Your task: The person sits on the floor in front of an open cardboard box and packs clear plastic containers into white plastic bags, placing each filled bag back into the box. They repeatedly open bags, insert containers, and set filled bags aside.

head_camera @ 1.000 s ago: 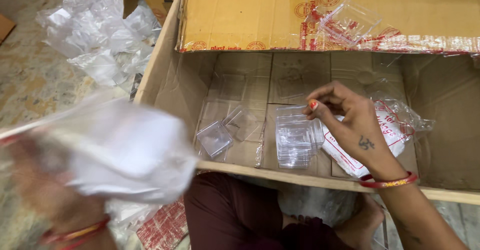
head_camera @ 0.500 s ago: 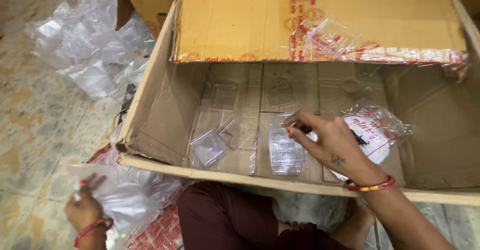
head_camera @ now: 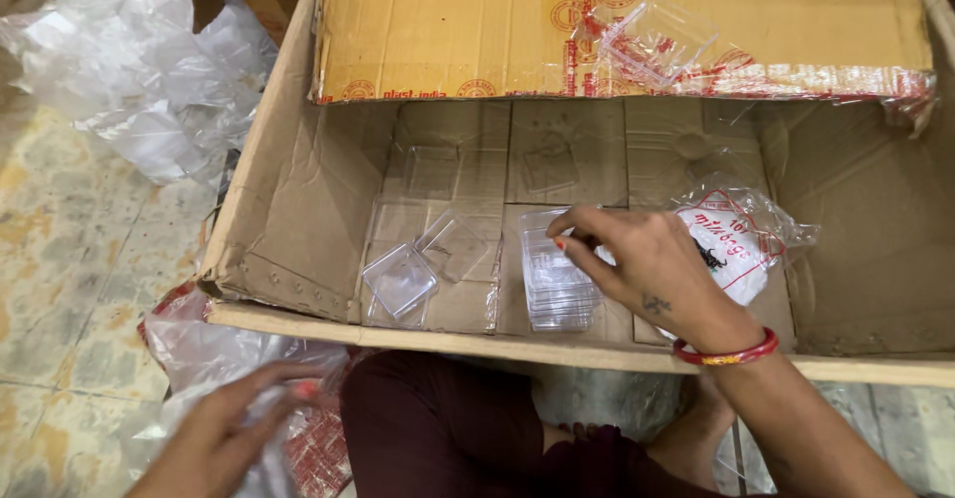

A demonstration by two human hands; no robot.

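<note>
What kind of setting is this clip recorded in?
Probably an informal packing spot on a floor, perhaps at home: a large cardboard box holding a stack of clear plastic containers, loose plastic bags piled on patterned floor tiles.

Soft even daylight, sharp focus, slight blur at the bottom left.

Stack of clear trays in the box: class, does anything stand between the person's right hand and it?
Nothing visible does. The right hand is already at the stack of clear trays, fingertips on its top edge. The printed bag lies under and behind the hand, to the side of the stack, and the loose clear tray sits apart on the other side.
</note>
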